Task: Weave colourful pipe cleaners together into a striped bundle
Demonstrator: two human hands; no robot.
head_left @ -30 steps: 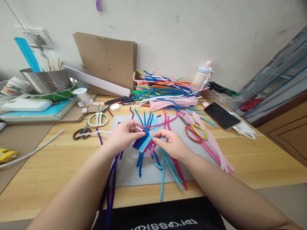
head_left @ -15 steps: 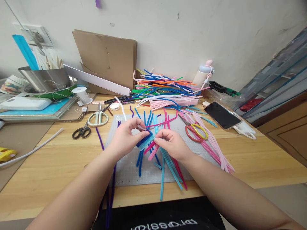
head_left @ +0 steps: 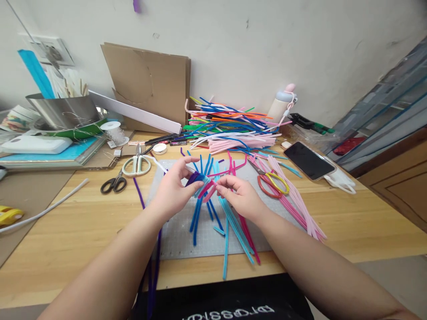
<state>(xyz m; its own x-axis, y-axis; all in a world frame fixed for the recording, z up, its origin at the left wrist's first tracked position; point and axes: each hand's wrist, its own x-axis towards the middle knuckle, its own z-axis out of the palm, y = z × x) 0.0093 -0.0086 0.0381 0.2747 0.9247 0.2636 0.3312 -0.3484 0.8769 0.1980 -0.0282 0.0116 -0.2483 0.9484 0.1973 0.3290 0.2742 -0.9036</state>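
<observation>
My left hand (head_left: 176,186) is closed on a small bundle of folded pipe cleaners (head_left: 196,178), purple, blue and light blue, strung side by side. A white stem pokes out behind that hand. Thumb and fingers of my right hand (head_left: 242,195) pinch a pink pipe cleaner piece (head_left: 209,194) at the bundle's right end. Under both hands, loose dark blue pipe cleaners (head_left: 196,222), light blue pipe cleaners (head_left: 235,231) and deep pink ones (head_left: 248,235) lie across a grey cutting mat (head_left: 180,244). Long purple pipe cleaners (head_left: 156,262) hang over the table's front edge.
Red-and-yellow-handled scissors (head_left: 273,183) and pale pink pipe cleaners (head_left: 300,200) lie at the right, near a phone (head_left: 310,160). White-handled scissors (head_left: 136,165) and black scissors (head_left: 114,183) are at the left. Behind are a many-coloured pipe cleaner pile (head_left: 233,122) and cardboard (head_left: 150,84).
The bundle has turned in my left hand, so its purple end shows. The pink pieces now sit against the light blue ones, and the white stem has tipped down to the left.
</observation>
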